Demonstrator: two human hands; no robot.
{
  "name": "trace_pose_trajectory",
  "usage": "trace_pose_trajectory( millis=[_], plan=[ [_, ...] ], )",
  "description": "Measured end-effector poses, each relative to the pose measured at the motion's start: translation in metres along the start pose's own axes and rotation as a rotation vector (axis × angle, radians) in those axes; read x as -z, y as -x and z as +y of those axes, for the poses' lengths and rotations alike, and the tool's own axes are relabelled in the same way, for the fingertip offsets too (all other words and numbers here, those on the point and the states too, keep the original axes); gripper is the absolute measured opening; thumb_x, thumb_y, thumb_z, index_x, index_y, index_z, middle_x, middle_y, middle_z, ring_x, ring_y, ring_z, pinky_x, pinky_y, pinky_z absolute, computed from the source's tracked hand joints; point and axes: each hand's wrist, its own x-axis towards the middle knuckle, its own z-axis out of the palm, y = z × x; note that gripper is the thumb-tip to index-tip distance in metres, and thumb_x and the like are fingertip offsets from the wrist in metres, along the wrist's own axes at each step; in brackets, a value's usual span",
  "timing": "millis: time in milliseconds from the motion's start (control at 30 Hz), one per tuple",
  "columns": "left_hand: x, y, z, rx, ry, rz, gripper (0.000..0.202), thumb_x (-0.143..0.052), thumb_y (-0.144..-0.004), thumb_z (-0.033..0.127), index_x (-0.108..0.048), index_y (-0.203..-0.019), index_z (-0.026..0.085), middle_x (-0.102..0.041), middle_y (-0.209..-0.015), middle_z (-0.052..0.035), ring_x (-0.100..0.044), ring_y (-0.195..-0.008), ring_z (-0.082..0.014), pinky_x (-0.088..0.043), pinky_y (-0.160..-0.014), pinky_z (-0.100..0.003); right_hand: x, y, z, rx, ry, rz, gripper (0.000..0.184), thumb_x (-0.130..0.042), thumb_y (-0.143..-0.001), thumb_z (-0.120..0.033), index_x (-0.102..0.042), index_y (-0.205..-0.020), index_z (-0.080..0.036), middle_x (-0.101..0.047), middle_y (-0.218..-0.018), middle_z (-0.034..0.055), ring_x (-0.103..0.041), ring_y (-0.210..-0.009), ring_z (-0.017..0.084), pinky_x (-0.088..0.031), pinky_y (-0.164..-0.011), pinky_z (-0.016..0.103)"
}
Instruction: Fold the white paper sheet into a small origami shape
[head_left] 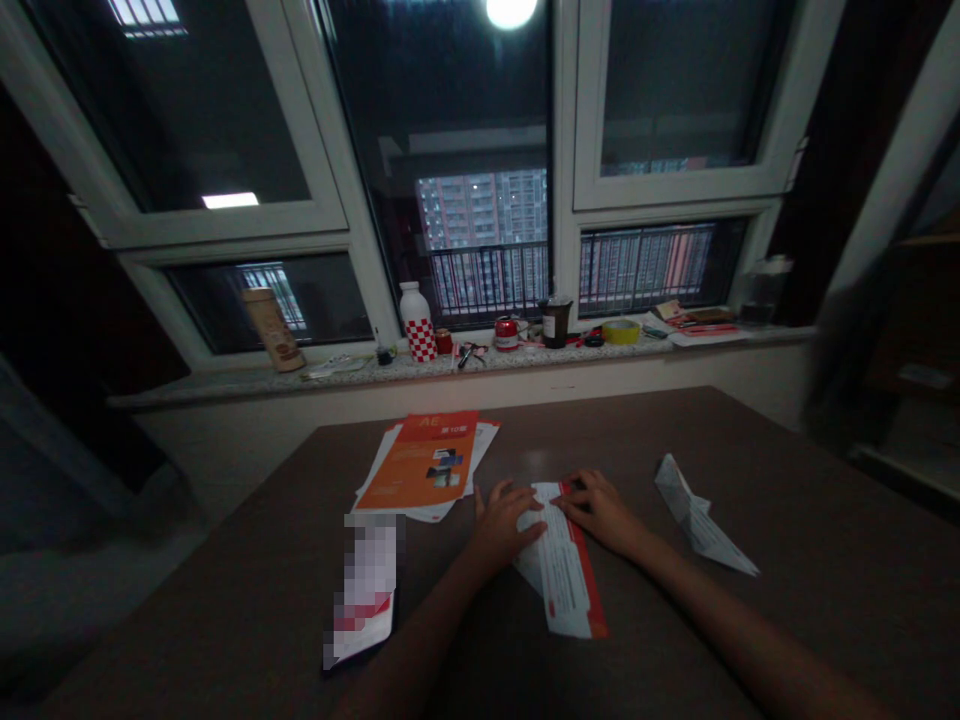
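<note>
Folded paper (566,570): my left hand (506,522), my right hand (598,508), both spread, on its far end; uneven pressure could skew it.

The table (592,435) carries stacked papers (420,462), a device (367,610), paper strip (566,575), folded sheet (697,522).

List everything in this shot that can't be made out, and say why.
All in the head view:
Phone: most of its screen is masked by pixel blocks.
Folded paper: body text too small to read; the left hand and right hand cover parts of its far end.
White sheets: mostly hidden under the orange booklet.
Both arms: cut off by the bottom edge.
</note>
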Motion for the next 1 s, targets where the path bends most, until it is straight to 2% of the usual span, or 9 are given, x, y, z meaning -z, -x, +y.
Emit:
trace_pose_trajectory(
  millis=[267, 733, 1000],
  plan=[
    [-0.0003, -0.001, -0.0003, 0.008, -0.011, -0.013, 0.03, -0.061, -0.087, 0.044, -0.064, -0.115, 0.033, -0.055, -0.139, 0.0, -0.029, -0.139, -0.0324, 0.005, -0.112, -0.067, -0.0054, -0.0074, 0.002, -0.053, 0.085, 0.015, 0.033, -0.045, -0.096, -0.047, -0.071, -0.11, -0.034, -0.056, -0.117, 0.0065, -0.05, -0.11, 0.025, -0.04, -0.096, 0.041],
    [0.0037, -0.0013, 0.0028, 0.025, 0.05, -0.013, 0.027, -0.064, -0.085, 0.041, -0.065, -0.11, 0.033, -0.056, -0.138, 0.0019, -0.028, -0.139, -0.0342, 0.004, -0.108, -0.072, -0.0084, -0.0095, -0.003, -0.062, 0.259, 0.017, 0.035, -0.044, -0.097, -0.04, -0.057, -0.129, -0.04, -0.053, -0.116, 0.0077, -0.048, -0.107, 0.026, -0.04, -0.09, 0.041],
    [-0.0025, -0.0017, -0.0007, 0.017, -0.006, 0.002, 0.029, -0.061, -0.088, 0.044, -0.064, -0.115, 0.034, -0.053, -0.14, 0.0022, -0.028, -0.139, -0.0324, 0.004, -0.11, -0.07, -0.0082, -0.0065, -0.0061, -0.045, 0.283, 0.056, 0.034, -0.046, -0.096, -0.034, -0.058, -0.128, -0.034, -0.052, -0.119, 0.0094, -0.048, -0.109, 0.026, -0.04, -0.093, 0.04]
  ],
)
